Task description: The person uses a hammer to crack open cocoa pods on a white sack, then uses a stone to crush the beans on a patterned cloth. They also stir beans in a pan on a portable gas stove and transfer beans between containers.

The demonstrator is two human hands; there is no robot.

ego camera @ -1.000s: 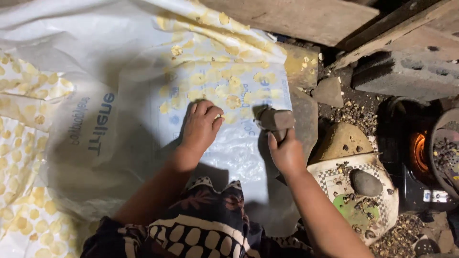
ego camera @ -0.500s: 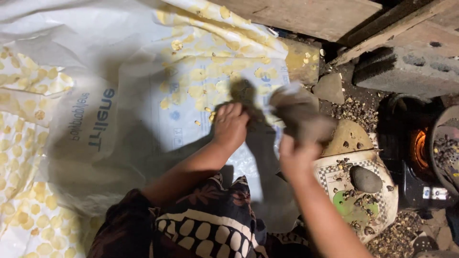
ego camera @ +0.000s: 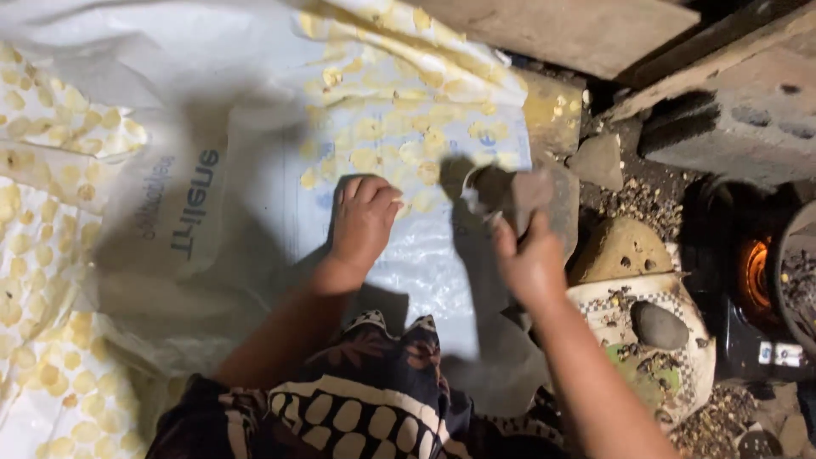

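Head view. Left hand [ego camera: 364, 223] lies palm down, fingers together, flat on the white plastic sheet [ego camera: 255, 85] at centre frame; it grips nothing, and probably pins the sheet so it does not shift. Small flat yellow pieces [ego camera: 382, 149] lie spread in a single layer just above the fingertips and over the left side of the frame, apparently laid out apart to dry.

Right hand [ego camera: 529, 259], right of centre, is raised off the sheet and closed around a grey stone [ego camera: 514, 191], blurred with motion. Forearm runs up from the lower right. A patterned plate [ego camera: 680, 340] with a smaller dark stone [ego camera: 656, 325] sits at right; a glowing stove [ego camera: 752, 272] lies at the far right edge.
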